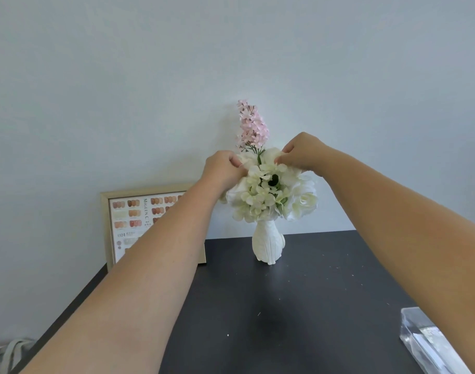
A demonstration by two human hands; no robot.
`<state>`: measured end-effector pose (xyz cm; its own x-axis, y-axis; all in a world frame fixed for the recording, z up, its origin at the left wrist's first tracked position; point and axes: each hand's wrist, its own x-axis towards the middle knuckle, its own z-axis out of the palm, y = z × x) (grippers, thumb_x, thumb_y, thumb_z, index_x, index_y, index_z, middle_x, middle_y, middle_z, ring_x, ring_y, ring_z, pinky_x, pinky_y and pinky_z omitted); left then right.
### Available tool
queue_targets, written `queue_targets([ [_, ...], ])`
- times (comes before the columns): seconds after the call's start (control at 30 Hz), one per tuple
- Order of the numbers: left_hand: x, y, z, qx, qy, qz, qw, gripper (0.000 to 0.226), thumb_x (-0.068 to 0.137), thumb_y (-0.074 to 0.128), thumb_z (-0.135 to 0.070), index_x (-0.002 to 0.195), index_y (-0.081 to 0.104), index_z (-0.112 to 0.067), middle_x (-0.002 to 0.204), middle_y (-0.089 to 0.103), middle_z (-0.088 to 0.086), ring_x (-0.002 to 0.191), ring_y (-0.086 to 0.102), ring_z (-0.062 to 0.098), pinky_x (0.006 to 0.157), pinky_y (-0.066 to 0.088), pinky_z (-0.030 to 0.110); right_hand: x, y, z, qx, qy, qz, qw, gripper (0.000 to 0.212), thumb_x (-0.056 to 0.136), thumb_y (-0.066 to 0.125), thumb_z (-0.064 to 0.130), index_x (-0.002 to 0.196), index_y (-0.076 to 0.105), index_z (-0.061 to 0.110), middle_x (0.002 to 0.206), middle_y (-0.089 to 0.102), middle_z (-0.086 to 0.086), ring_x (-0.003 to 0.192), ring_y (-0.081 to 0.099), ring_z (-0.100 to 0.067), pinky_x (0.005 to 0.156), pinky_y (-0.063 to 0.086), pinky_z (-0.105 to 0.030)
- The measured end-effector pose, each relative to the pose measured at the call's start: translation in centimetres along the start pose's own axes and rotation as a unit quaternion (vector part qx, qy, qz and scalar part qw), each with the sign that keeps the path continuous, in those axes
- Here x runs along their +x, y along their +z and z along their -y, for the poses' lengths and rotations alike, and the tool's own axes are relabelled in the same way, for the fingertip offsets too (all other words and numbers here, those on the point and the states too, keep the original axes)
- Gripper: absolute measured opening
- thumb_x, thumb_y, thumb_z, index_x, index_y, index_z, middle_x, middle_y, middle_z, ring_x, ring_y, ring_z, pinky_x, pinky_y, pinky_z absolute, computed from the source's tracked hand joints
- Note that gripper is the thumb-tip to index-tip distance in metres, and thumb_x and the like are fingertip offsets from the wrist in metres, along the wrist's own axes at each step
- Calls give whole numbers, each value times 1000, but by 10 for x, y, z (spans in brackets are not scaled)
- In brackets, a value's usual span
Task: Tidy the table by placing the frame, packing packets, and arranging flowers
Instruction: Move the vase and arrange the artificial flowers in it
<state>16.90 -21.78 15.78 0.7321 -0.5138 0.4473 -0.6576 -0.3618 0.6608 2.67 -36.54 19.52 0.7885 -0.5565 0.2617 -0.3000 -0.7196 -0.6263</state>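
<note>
We have both hands up at the top of the bouquet, so everything else is placed from there. Our left hand (225,166) is closed, fingertips pinched on a white petal at the upper left of the white flowers (268,195). Our right hand (301,152) is closed the same way, pinching petals at the upper right. Between the two pinches rises the pink flower spike (251,125), its green stem running down into the white blooms just beside our fingers.

Straight below the grip the stems sit in a white vase (267,244), upright on the dark table (258,306). The vase holds the white bunch and the pink spike; how deep the stems go we cannot tell.

Behind the grip the pale wall (231,49) stands close; the vase is near the table's far edge, which meets the wall. Toward us from the vase the tabletop lies open, with only small pale specks on it. The table's left edge runs diagonally under our left forearm.

Below and left of our left hand, the frame (115,225) stands at the far left corner leaning against the wall, partly hidden by that forearm; it shows a chart of nail colours. Well below our right hand, at the near right, a clear plastic box (425,344) rests on the table, its contents unclear. Off the left edge lies some striped fabric (7,352).
</note>
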Motion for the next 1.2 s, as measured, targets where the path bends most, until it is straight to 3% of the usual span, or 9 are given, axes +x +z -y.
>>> queue_targets([
  [0.17,-3,-9,6,-42,-18,33,998,19,83,65,-46,91,61,-28,95,61,-9,84,58,9,65,43,28,2,4,-5,29,-5,-14,999,37,79,73,31,64,60,0,60,43,-5,52,43,-16,44,35,-18],
  [0.27,-10,-8,12,-155,-62,52,985,38,86,47,-62,110,51,-32,118,58,-2,103,57,17,77,44,35,3,-1,-13,79,-11,-4,997,45,78,72,38,79,63,-7,67,48,-8,64,46,-21,61,43,-31],
  [0.37,-15,2,18,-173,-53,48,982,52,94,37,-58,135,44,-28,142,47,2,127,46,21,101,38,40,2,-1,-19,88,-27,-22,996,24,79,74,32,83,75,8,72,61,-9,65,51,-20,65,52,-34],
  [0.43,-15,6,16,-158,-38,46,986,56,98,34,-55,144,43,-26,149,40,1,135,39,20,103,32,35,2,4,-18,69,-29,-27,997,11,80,74,31,77,76,20,77,70,-4,61,55,-19,61,54,-30],
  [0.73,-13,5,6,-166,-87,30,982,55,96,29,-57,135,46,-23,136,46,4,124,45,27,85,39,43,9,5,-11,-3,-22,12,1000,10,85,72,28,88,73,18,95,71,-7,68,66,-25,68,59,-33],
  [0.87,-19,-4,11,-208,-80,-81,971,57,97,32,-46,132,44,-3,136,45,22,123,45,37,87,40,41,10,-13,-20,55,18,19,998,41,80,67,52,92,74,13,96,68,-5,83,66,-27,81,56,-39],
  [0.93,-28,-9,15,-242,-76,-102,962,51,95,33,-46,125,49,-8,130,48,12,118,46,33,90,40,38,16,-25,-24,142,30,-34,989,43,83,58,56,93,73,18,97,67,-3,77,59,-21,73,50,-31],
  [1.03,-47,-4,19,-274,-74,-72,956,29,96,30,-47,112,46,-28,119,45,-7,114,42,19,90,36,32,28,-30,-31,201,50,-56,977,38,89,50,44,104,70,15,102,64,-3,75,51,-18,68,42,-29],
  [1.2,-56,8,7,-231,-44,-10,972,61,100,26,-48,145,33,-7,151,35,19,139,33,35,114,28,52,36,-4,-29,118,111,46,986,53,91,43,57,123,57,17,118,58,-6,101,56,-28,93,45,-41],
])
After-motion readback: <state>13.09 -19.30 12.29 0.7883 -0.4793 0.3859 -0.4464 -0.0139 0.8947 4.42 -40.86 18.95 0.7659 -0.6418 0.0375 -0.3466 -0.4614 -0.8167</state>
